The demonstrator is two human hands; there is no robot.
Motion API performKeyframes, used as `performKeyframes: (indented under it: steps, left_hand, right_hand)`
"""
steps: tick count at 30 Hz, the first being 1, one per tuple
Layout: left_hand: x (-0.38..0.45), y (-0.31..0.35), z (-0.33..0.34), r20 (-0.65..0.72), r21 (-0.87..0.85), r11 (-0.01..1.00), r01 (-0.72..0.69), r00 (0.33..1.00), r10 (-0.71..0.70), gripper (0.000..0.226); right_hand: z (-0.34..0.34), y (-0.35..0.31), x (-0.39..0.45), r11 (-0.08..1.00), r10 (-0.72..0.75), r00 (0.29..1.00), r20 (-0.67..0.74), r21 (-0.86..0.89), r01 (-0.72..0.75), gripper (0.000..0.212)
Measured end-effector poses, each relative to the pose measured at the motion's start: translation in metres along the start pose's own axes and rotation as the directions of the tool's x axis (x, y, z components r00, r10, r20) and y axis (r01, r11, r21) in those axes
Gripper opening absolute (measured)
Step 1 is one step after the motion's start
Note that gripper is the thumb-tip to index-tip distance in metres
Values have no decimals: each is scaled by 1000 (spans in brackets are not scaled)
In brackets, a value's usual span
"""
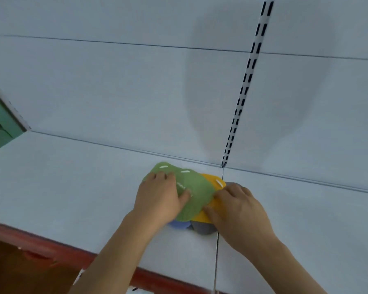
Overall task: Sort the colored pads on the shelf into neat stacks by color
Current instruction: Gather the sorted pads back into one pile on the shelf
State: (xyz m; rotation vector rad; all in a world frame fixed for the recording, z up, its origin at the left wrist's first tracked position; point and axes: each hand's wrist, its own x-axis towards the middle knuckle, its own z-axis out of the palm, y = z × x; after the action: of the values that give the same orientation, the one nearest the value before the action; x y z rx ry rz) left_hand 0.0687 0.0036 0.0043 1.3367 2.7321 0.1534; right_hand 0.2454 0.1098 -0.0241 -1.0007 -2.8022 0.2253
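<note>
On the pale shelf [94,187] lies one small heap of colored pads, just in front of the foot of the slotted upright rail [245,85] on the back wall [115,81]. Counted by what shows: two green pads on top — one green pad [198,194] large in the middle of the heap, a second green pad [159,167] peeking out at the side away from the rail — one yellow pad [216,181] beneath them on the rail side, one blue pad [179,224] showing only as a sliver at the near edge, and one grey pad [203,228] beside it, also mostly covered. Whether more lie hidden underneath cannot be told.

Both hands are on the heap. The left hand [159,198] lies palm down over the green pads, fingers bent with their tips pressed on the second one and the thumb on the large one. The right hand [240,211] rests on the rail side of the heap, fingers curled onto the yellow pad's edge — whether its grip actually pinches the pad or just presses it cannot be told.

A red strip [40,245] runs along the shelf's near edge
</note>
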Motion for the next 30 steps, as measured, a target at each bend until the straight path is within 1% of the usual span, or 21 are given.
performKeyframes:
  steps: [1, 4, 6, 8, 11, 13, 15, 16, 17, 19, 21, 23, 25, 26, 28, 30]
  left_hand:
    - [6, -2, -3, 26, -9, 1000, -15, 1000, 15, 69]
    - [17, -8, -12, 77, -62, 996, -58, 995, 63, 76]
    - [22, -10, -16, 52, -79, 992, -97, 993, 102, 79]
    - [24, -9, -18, 3, -65, 984, -167, 986, 167, 81]
    - [22, -4, -17, -76, -54, 959, -280, 958, 275, 79]
    - [18, -3, -16, -106, -123, 939, -321, 945, 309, 63]
    - [17, -7, -14, -139, -226, 909, -351, 935, 327, 40]
    - [16, -10, -13, -178, -258, 888, -380, 922, 343, 29]
    - [16, -15, -11, -212, -283, 865, -414, 907, 365, 21]
    - [15, -24, -9, -246, -329, 817, -474, 878, 410, 15]
    - [10, -30, -12, -238, -376, 794, -477, 878, 415, 14]
    - [5, -38, -15, -230, -399, 805, -440, 897, 377, 15]
    - [3, -47, -19, -240, -409, 822, -396, 916, 322, 12]
    - [4, -51, -21, -248, -415, 828, -377, 922, 296, 11]
    - [7, -59, -25, -236, -417, 843, -341, 936, 262, 9]
    - [8, -63, -27, -180, -391, 872, -296, 953, 242, 11]
  right_hand:
    - [1, -2, 0, 999, 36, 999, -24, 15, -36, 39]
    - [7, -9, -5, 994, 113, 993, -24, 11, -112, 37]
    - [8, -16, -11, 984, 175, 982, -64, 31, -173, 38]
    - [9, -22, -15, 972, 236, 968, -88, 34, -234, 37]
    - [12, -28, -19, 965, 262, 955, -136, 42, -259, 30]
    - [12, -32, -22, 958, 286, 943, -172, 57, -281, 30]
    - [11, -34, -25, 947, 320, 935, -155, 89, -309, 34]
    - [9, -34, -24, 942, 329, 934, -135, 110, -316, 36]
    - [7, -33, -24, 937, 338, 934, -114, 129, -324, 38]
    - [0, -32, -19, 926, 352, 934, -64, 172, -337, 48]
    - [-11, -29, -12, 899, 384, 923, 19, 220, -378, 60]
    - [-20, -26, -4, 856, 425, 896, 128, 265, -444, 75]
    - [-25, -23, 4, 827, 434, 879, 197, 301, -475, 92]
    - [-25, -22, 7, 822, 425, 880, 213, 315, -474, 96]
    - [-25, -21, 12, 822, 410, 886, 216, 334, -462, 94]
    - [-23, -23, 12, 850, 394, 906, 152, 314, -422, 88]
